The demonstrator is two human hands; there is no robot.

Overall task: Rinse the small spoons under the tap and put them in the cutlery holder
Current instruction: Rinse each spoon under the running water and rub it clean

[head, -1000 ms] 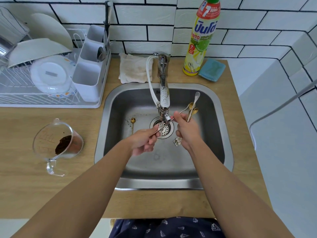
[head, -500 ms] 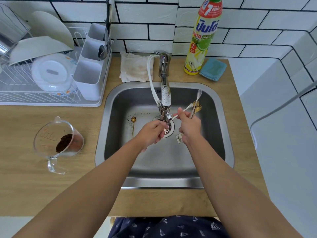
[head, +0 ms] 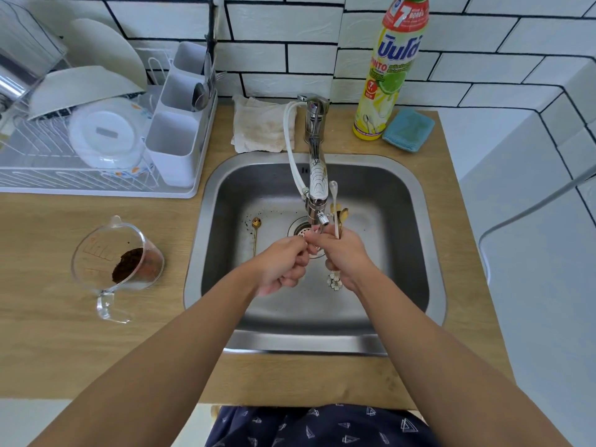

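**Rinsing under the spout, one spoon left on the sink floor**

The sink (head: 416, 201) lies all round my fingers, and I judge I am mid-rinse: both hands sit just under the tap (head: 317, 175) nozzle, over the drain. I cannot make out any water stream. The cutlery holder (head: 175, 146) stands well off to the left of my fingers and beyond them, up on the drying rack, with some cutlery already in its far compartments.

My right hand (head: 346, 258) is curled round a bundle of small spoons (head: 338, 217). Their bowls stick up past my fingertips beside the nozzle, one white and the rest gold, and a white flower-shaped handle end hangs below my palm. My left hand (head: 283, 264) is curled too, its fingertips meeting the right ones; it seems to pinch something there, but what is hidden.

One gold spoon (head: 255, 233) lies flat on the sink floor, left of my left fingers and apart from them. Next, I reckon, I must pick it up, rinse it, then carry the lot across to the holder without dropping any.
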